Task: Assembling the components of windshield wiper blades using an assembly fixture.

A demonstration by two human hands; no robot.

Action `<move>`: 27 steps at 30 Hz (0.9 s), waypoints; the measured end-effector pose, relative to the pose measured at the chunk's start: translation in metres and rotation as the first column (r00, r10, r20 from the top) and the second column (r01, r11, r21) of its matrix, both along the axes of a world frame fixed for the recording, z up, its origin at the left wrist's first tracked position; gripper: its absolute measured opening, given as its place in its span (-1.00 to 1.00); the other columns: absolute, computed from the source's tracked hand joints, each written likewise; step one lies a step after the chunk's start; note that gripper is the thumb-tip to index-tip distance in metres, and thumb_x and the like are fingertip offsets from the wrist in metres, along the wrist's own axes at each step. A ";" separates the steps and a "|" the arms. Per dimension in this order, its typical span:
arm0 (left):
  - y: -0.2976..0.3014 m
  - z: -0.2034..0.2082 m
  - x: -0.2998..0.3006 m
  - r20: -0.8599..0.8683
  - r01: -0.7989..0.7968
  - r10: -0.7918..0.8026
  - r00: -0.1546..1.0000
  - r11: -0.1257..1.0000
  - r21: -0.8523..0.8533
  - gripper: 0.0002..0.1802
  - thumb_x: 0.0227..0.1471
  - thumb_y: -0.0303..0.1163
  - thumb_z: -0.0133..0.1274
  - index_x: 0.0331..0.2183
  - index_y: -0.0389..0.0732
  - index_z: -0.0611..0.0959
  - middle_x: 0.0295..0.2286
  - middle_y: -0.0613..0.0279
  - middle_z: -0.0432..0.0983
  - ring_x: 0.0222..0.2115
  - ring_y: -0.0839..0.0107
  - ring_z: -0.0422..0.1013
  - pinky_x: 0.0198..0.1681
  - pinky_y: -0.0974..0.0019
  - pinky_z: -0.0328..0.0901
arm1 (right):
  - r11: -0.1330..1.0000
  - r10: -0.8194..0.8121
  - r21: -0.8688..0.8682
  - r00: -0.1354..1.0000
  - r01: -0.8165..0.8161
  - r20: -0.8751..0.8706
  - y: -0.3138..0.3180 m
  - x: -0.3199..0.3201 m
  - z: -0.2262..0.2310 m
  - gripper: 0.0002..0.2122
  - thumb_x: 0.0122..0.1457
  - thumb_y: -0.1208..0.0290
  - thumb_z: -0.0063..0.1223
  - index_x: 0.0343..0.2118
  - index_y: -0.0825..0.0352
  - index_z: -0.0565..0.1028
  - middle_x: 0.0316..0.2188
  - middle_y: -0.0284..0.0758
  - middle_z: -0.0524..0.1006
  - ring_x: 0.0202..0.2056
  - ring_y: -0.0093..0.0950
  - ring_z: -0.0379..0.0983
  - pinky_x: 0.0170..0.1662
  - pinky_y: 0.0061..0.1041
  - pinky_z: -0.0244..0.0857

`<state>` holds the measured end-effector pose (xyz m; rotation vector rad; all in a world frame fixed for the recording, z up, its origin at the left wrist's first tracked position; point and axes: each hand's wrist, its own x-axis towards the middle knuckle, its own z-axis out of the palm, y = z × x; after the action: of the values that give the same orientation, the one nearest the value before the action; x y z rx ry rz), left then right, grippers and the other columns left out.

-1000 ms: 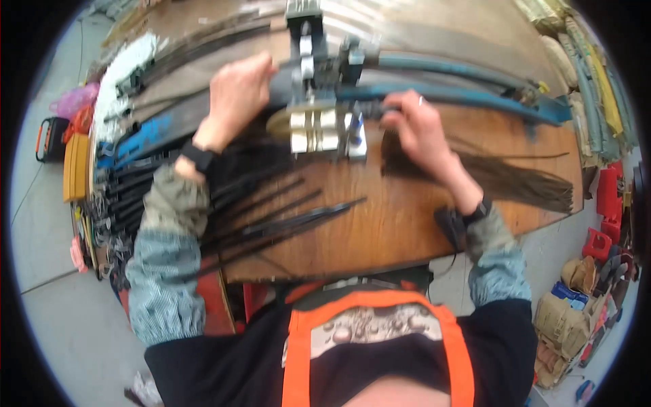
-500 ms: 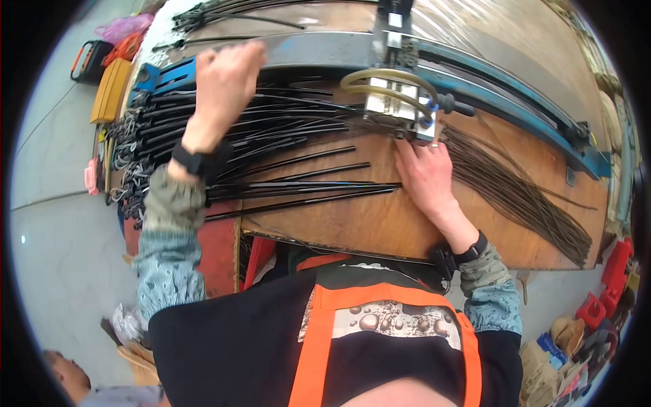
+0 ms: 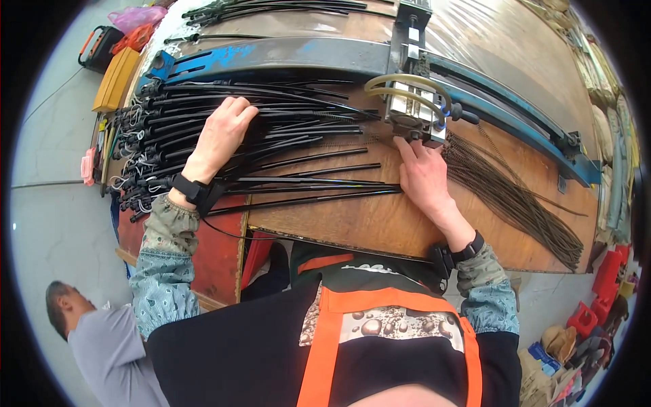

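Note:
Over a heap of slim black rods [image 3: 298, 165], my left hand [image 3: 220, 136] is closed, its fingertips curled down among them. Whatever it grips is hidden behind the fingers. White and grey cord loops hang at the rods' left ends. My right hand [image 3: 427, 175] is closed under the metal head [image 3: 413, 112] of a bench machine, its fingertips touching the lower edge. What those fingers pinch cannot be made out. Beside that hand, on the right, lies a bundle of long thin brown ridged strands [image 3: 519, 200] that look like coil springs.
A blue-grey machine beam [image 3: 291, 54] crosses the wooden table [image 3: 352, 227] behind my hands. Yellow hoses [image 3: 407, 88] loop from the head. More black rods [image 3: 285, 8] lie beyond the beam. A yellow box [image 3: 116, 80] stands at far left; another person [image 3: 102, 346] is at lower left.
My left hand has come down from above the beam onto the black rods. My right hand stays at the machine head. The other person shows more at lower left.

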<state>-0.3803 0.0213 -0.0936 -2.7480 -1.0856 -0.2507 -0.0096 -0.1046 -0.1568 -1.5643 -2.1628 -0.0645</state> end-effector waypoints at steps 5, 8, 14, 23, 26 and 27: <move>-0.003 0.005 -0.003 0.050 0.038 -0.035 0.998 0.998 -0.048 -0.70 -0.12 -0.56 0.16 -0.24 -0.20 0.55 -0.26 0.23 0.41 -0.17 0.20 0.36 -0.08 0.22 0.35 | 0.970 -0.021 -0.240 0.987 -0.019 -0.160 -0.005 -0.005 0.007 -0.49 -0.01 0.58 -0.02 0.11 0.31 0.38 -0.30 -0.16 0.52 -0.33 -0.13 0.45 -0.24 -0.23 0.37; -0.010 0.005 -0.003 0.046 0.032 -0.028 0.999 0.996 -0.085 -0.72 -0.11 -0.55 0.15 -0.25 -0.21 0.54 -0.28 0.23 0.41 -0.18 0.20 0.36 -0.11 0.21 0.35 | 0.949 -0.030 -0.314 0.977 -0.039 -0.212 -0.007 -0.008 0.020 -0.46 0.02 0.55 -0.03 0.15 0.30 0.34 -0.33 -0.11 0.55 -0.31 -0.08 0.48 -0.24 -0.20 0.37; -0.010 -0.012 -0.012 -0.019 -0.027 0.026 0.999 0.995 -0.098 -0.76 -0.08 -0.57 0.10 -0.27 -0.19 0.53 -0.35 0.19 0.38 -0.26 0.18 0.36 -0.20 0.19 0.33 | 0.830 -0.114 -0.558 0.972 -0.019 -0.203 0.003 -0.007 0.027 -0.48 0.12 0.35 0.07 0.18 0.29 0.31 -0.47 -0.07 0.57 -0.31 -0.04 0.52 -0.23 -0.16 0.37; 0.006 0.016 0.001 0.111 0.097 -0.092 0.990 0.995 -0.037 -0.64 -0.15 -0.65 0.02 -0.21 -0.20 0.54 -0.42 0.12 0.35 -0.33 0.13 0.34 -0.27 0.17 0.32 | 0.877 -0.074 -0.480 0.979 -0.026 -0.187 0.036 0.000 0.012 -0.74 0.16 0.27 0.07 -0.15 0.27 0.43 -0.49 -0.11 0.55 -0.34 -0.08 0.53 -0.27 -0.15 0.39; 0.001 0.039 -0.001 0.136 0.103 -0.112 0.984 0.992 0.071 -0.58 -0.17 -0.66 0.02 -0.16 -0.20 0.54 -0.44 0.10 0.34 -0.35 0.10 0.33 -0.28 0.15 0.33 | 0.920 -0.073 -0.391 0.961 -0.039 -0.266 0.028 -0.011 0.000 -0.81 0.15 0.38 0.04 -0.17 0.21 0.42 -0.44 -0.15 0.56 -0.36 -0.05 0.52 -0.29 -0.13 0.40; -0.002 0.045 0.000 0.157 0.097 -0.107 0.982 0.993 0.072 -0.57 -0.17 -0.66 0.02 -0.15 -0.20 0.54 -0.44 0.10 0.34 -0.36 0.09 0.33 -0.29 0.14 0.33 | 0.933 -0.043 -0.348 0.932 -0.091 -0.359 0.020 -0.016 0.002 -0.81 0.15 0.41 0.04 -0.16 0.20 0.42 -0.43 -0.16 0.56 -0.37 -0.04 0.52 -0.30 -0.12 0.40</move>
<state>-0.3800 0.0197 -0.0490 -2.7682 -0.9551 -0.5208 -0.0256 -0.0847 -0.1547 -1.5862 -1.9682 0.6170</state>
